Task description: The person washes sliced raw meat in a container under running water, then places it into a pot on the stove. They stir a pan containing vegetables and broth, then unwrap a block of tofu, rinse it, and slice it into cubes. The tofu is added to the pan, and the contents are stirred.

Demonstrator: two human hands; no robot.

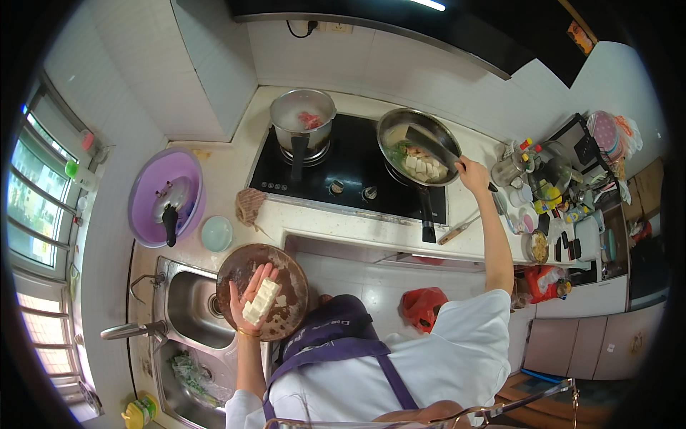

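My left hand (252, 300), palm up, carries cut white tofu (261, 301) above a round wooden chopping board (292, 268). In my right hand (472, 174) is the handle of a cleaver (431, 145), its broad blade over a frying pan (390, 115) on the right burner. White tofu pieces (423, 167), some browner pieces and green leaves lie in that pan. On the left burner stands a pressure-cooker pot (300, 140) without its lid, with red and white contents.
A purple basin (140, 214) holding a pot lid (174, 199), a pale bowl (217, 234) and a brown cloth (250, 206) are left of the black hob (343, 171). A double sink (198, 343) lies lower left. Jars and bottles crowd the right counter; a red bag (423, 307) is on the floor.
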